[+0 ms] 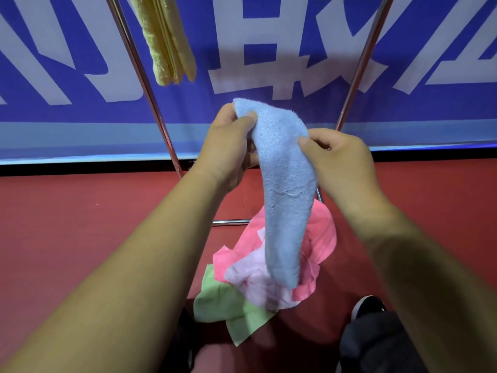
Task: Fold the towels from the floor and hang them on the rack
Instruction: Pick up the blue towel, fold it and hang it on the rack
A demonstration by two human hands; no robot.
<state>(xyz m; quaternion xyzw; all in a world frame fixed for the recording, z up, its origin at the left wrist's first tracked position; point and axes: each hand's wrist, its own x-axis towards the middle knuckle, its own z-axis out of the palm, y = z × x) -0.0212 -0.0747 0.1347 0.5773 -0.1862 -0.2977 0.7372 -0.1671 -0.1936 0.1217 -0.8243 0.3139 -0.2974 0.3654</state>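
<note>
A light blue towel [285, 189] hangs folded lengthwise in front of me. My left hand [228, 144] pinches its top end, and my right hand [338, 160] grips its right edge a little lower. Under it on the red floor lies a heap of towels: a bright pink one [322, 238], a pale pink one [252, 278] and a light green one [226, 305]. A folded yellow towel [169, 41] hangs from the top of the metal rack [150, 92].
The rack's chrome legs slant down at left and at right [360, 65], with a low crossbar [231, 222] on the floor. Behind stands a blue banner with white characters [269, 49]. My dark shoe [368, 305] and trouser leg show at the bottom right.
</note>
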